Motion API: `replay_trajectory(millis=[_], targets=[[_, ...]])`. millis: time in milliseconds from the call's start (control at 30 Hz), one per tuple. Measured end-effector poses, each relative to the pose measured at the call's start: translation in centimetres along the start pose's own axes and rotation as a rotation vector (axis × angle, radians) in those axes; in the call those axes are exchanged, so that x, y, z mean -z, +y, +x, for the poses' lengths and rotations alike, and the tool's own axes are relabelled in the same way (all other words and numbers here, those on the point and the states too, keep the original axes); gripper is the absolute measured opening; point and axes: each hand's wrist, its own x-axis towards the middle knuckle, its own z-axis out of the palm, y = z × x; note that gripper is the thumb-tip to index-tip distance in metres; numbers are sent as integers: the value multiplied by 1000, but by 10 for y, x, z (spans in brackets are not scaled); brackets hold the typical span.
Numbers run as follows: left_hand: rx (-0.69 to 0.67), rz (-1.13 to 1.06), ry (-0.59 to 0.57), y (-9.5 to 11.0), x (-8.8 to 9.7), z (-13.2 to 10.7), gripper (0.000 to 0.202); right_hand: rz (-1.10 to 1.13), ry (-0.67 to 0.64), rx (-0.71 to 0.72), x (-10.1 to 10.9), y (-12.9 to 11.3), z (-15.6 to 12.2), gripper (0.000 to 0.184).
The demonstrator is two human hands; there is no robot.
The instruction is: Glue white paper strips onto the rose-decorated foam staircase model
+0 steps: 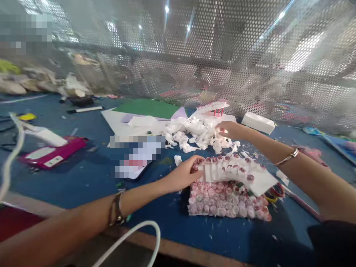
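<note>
My left hand (185, 172) grips the left end of a stepped white paper piece (213, 172), edged with small dark red paper rosettes. Its thumb lies on the front, and the fingers curl over the top. Under this piece is a flat block (222, 202) covered in rows of pink and lilac rosettes. Farther back, my right hand (232, 129) dips its bent fingers into a heap of crumpled white paper scraps (191, 131). The fingertips look closed together, but what is between them is hidden among the scraps.
Behind the heap stand a small white model with pink posts (215, 111) and a white box (258, 122). Green sheet (147, 108), phone (141, 159) and magenta pouch (55, 152) lie leftward. A white cable (133, 230) loops at the front edge. Perforated metal (222, 55) borders the back.
</note>
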Motion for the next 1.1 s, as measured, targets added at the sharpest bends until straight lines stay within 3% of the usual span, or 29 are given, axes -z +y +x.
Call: replay_trajectory(millis=[200,433,733,867,1100], targets=[[-93,177,1,2,8,7,40,-2,55,114,2,-22,19,35],[-150,282,-27,-6,9,5,45,-73,2,201,-17,-35,51,32],[-168,387,-33,-6,14,5,40,-84,43,160,4,-30,41,33],[-178,495,-48,-5,16,3,35,-71,79,162,-5,-40,43,34],[5,789,-28,5,18,-9,32,-58,64,140,-29,-62,59,36]])
